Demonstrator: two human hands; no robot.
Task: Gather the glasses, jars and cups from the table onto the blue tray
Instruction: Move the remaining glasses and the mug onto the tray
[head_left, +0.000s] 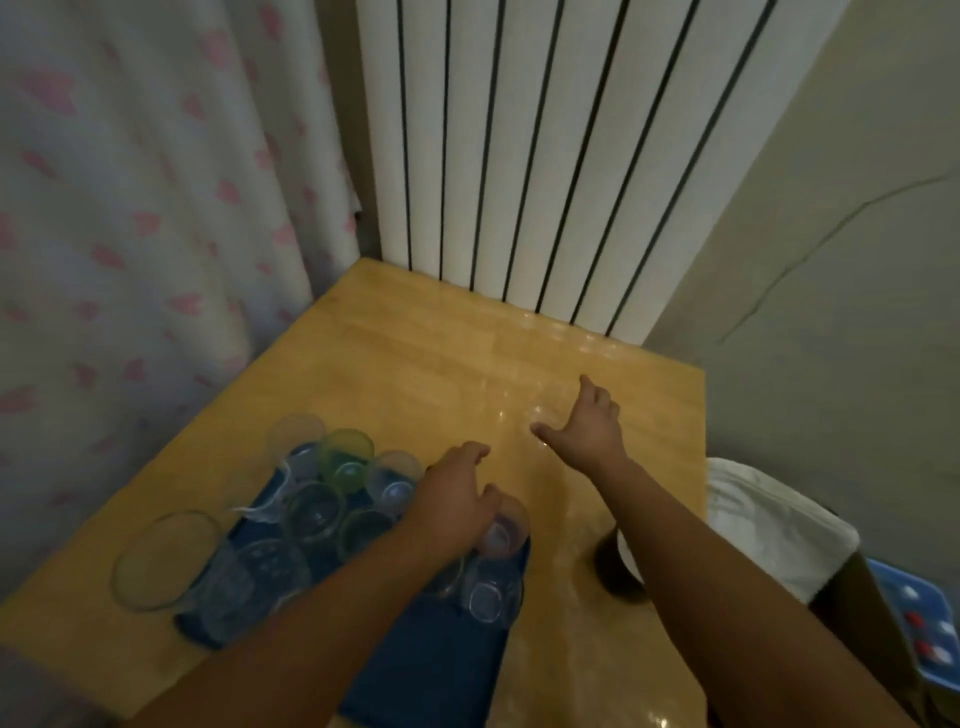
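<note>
A blue tray (431, 665) lies on the near left of the wooden table (415, 353) and holds several clear glasses, among them a green-tinted glass (345, 462) and a tall wide glass (166, 561) at its left edge. My left hand (457, 499) is curled over the rim of a clear glass (506, 538) at the tray's right edge. My right hand (584, 426) reaches further back with its fingers spread around a faint clear glass (543, 413) standing on the table; thumb and fingers are apart from each other. A dark cup (615, 571) stands partly hidden under my right forearm.
A white radiator (545, 156) rises behind the table's far edge. A curtain with pink hearts (145, 234) hangs on the left. White cloth (769, 530) and a blue box (919, 623) lie beyond the table's right edge.
</note>
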